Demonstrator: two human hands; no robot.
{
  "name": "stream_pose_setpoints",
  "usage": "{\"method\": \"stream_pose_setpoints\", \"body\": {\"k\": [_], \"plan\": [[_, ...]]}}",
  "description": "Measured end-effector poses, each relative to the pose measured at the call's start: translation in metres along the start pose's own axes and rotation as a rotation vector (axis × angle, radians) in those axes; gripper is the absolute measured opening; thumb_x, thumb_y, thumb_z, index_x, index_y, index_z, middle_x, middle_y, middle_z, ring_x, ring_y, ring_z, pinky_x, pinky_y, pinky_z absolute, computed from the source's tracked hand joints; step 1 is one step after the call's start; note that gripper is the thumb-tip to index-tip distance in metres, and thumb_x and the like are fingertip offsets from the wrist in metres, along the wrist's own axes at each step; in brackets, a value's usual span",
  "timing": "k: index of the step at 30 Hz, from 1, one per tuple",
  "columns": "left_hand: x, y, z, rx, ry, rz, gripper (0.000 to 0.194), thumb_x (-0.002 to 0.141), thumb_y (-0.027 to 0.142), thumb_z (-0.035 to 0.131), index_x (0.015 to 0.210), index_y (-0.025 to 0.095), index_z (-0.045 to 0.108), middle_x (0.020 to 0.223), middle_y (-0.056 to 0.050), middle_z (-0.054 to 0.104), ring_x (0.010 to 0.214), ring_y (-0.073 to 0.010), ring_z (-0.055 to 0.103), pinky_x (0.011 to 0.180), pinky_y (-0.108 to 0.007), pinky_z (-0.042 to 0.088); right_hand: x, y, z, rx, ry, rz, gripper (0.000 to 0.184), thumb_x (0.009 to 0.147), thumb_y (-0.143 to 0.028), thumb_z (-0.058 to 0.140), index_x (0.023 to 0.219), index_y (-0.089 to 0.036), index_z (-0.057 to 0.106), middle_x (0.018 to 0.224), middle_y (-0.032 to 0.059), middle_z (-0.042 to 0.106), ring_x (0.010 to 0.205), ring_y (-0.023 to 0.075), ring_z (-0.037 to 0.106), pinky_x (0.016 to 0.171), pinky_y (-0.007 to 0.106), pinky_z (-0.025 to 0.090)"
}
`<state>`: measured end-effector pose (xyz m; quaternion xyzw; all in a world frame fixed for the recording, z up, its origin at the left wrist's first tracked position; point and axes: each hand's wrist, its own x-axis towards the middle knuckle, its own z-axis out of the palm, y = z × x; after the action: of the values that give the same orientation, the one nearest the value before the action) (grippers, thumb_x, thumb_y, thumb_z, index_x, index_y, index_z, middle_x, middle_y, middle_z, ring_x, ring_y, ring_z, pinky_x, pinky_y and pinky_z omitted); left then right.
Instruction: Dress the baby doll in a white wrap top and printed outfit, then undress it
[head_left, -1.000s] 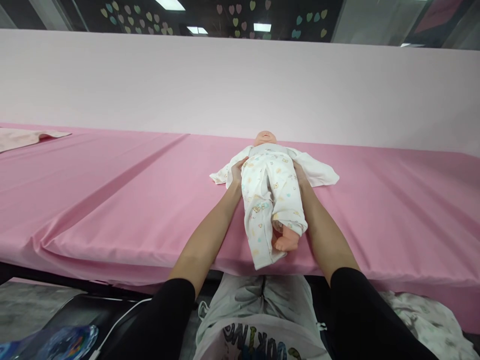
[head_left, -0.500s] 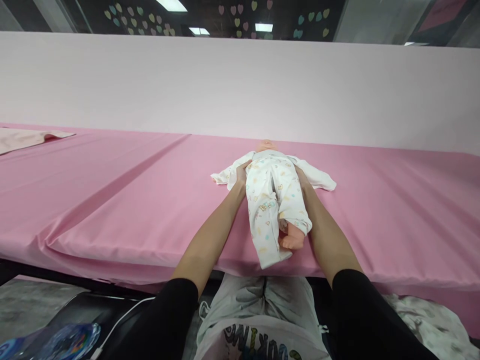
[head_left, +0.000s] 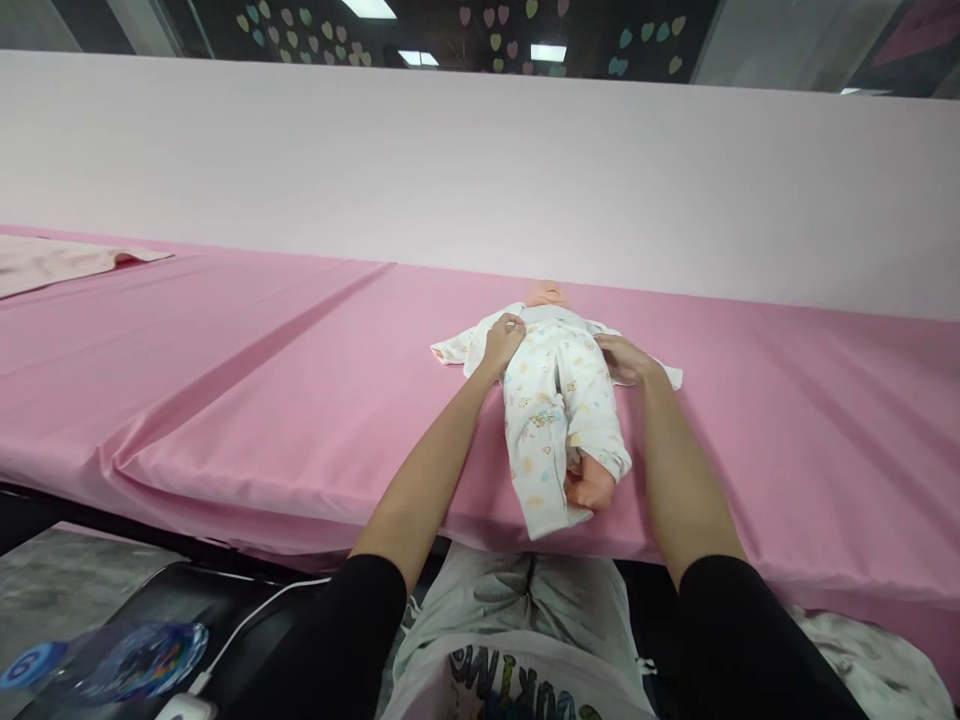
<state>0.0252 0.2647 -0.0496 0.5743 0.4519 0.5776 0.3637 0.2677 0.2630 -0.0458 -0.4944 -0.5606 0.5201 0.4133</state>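
A baby doll (head_left: pixel 546 294) lies on its back, head toward the wall, in a white printed top (head_left: pixel 466 346) with its sleeves spread out. White baby trousers (head_left: pixel 534 430) cover its legs; one bare foot (head_left: pixel 592 486) shows at the right cuff, while the other trouser leg hides its foot. My left hand (head_left: pixel 504 342) is closed at the left side of the waistband, its fingers curled on the trousers' edge. At the opposite side my right hand (head_left: pixel 624 357) lies open, fingers stretched toward the waist and fingertips touching the cloth.
A pink sheet (head_left: pixel 262 400) covers the padded table against a white wall (head_left: pixel 480 170). A pale pink cloth (head_left: pixel 67 262) lies far left. On a black seat at lower left are a plastic bottle (head_left: pixel 135 660) and white cable (head_left: pixel 255 615). Patterned fabric (head_left: pixel 877 665) sits lower right.
Both hands have come out from the doll's sides to the waistband's edges. My left fingers have curled, and the right hand has turned inward. The doll stays in place; the view has shifted slightly.
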Motion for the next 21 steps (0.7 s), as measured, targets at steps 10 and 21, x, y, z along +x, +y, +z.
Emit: {"method": "stream_pose_setpoints", "body": {"k": [10, 21], "plan": [[0.024, 0.019, -0.021, 0.869, -0.328, 0.241, 0.017, 0.072, 0.020, 0.047, 0.081, 0.019, 0.061, 0.095, -0.006, 0.062, 0.105, -0.0262, 0.048, 0.094, -0.043, 0.032, 0.002, -0.052, -0.008, -0.918, 0.155, -0.060, 0.010, 0.062, -0.028, 0.069, 0.065, -0.019, 0.068, 0.085, 0.0018, 0.064, 0.102, 0.0234, 0.054, 0.087, 0.029, 0.040], [0.060, 0.012, -0.024, 0.657, -0.557, 0.172, 0.019, 0.075, 0.025, 0.050, 0.089, 0.017, 0.062, 0.101, -0.006, 0.059, 0.094, -0.0200, 0.053, 0.087, -0.032, 0.042, 0.018, -0.024, -0.025, -0.768, 0.017, 0.008, 0.028, 0.076, -0.038, 0.063, 0.060, -0.016, 0.055, 0.059, -0.0049, 0.047, 0.059, 0.0086, 0.040, 0.058, 0.021, 0.032]]}}
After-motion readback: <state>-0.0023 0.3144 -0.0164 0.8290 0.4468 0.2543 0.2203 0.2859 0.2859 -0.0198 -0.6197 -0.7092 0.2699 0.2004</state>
